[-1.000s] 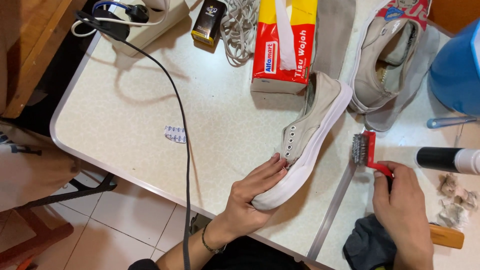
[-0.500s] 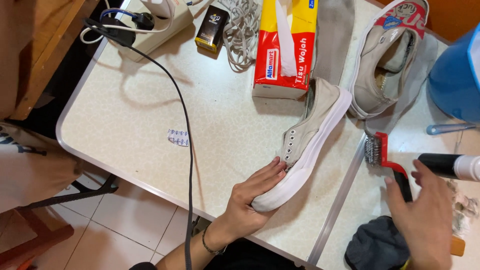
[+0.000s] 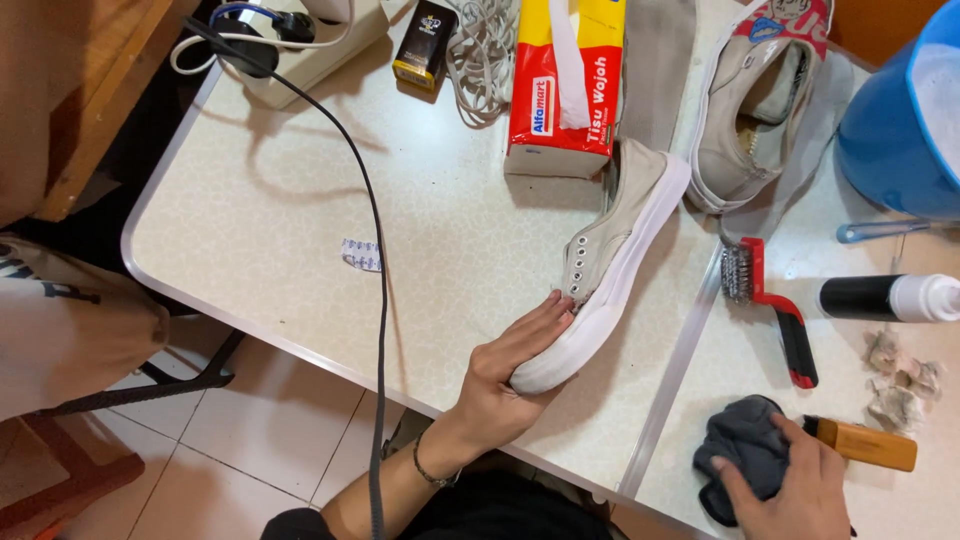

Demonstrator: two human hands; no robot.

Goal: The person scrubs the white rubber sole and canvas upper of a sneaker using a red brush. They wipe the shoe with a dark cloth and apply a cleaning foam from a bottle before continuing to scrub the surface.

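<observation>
I am looking straight down at a pale speckled table (image 3: 300, 230). My left hand (image 3: 510, 365) lies flat on the toe of a beige canvas sneaker (image 3: 600, 270), its fingers pressed together and stretched along the upper, steadying the shoe on its side. The sneaker sits near the table's centre, toe toward seven o'clock, heel toward one o'clock. My right hand (image 3: 800, 480), at five o'clock, rests on a dark grey cloth (image 3: 745, 455), fingers curled loosely over it; whether they actually pinch the fabric I cannot tell.

As for progress, I judge the cleaning is under way: the held shoe's white sole looks fairly clean, and used wads of tissue (image 3: 900, 380) lie at four o'clock. The second sneaker (image 3: 750, 110) waits at one o'clock, sole side down, seemingly untouched.

A red-handled wire brush (image 3: 770, 310) lies free at three o'clock, just right of the held shoe. Beyond it lies a black bottle with a white cap (image 3: 890, 297) on its side. An orange-handled tool (image 3: 865, 445) lies beside the cloth. A blue bucket (image 3: 900, 120) fills the two o'clock corner.

Packages: a red and yellow rectangular tissue pack (image 3: 565, 90) at twelve o'clock, a white tissue poking out, and a small black box (image 3: 425, 45) with gold print at eleven o'clock.
</observation>
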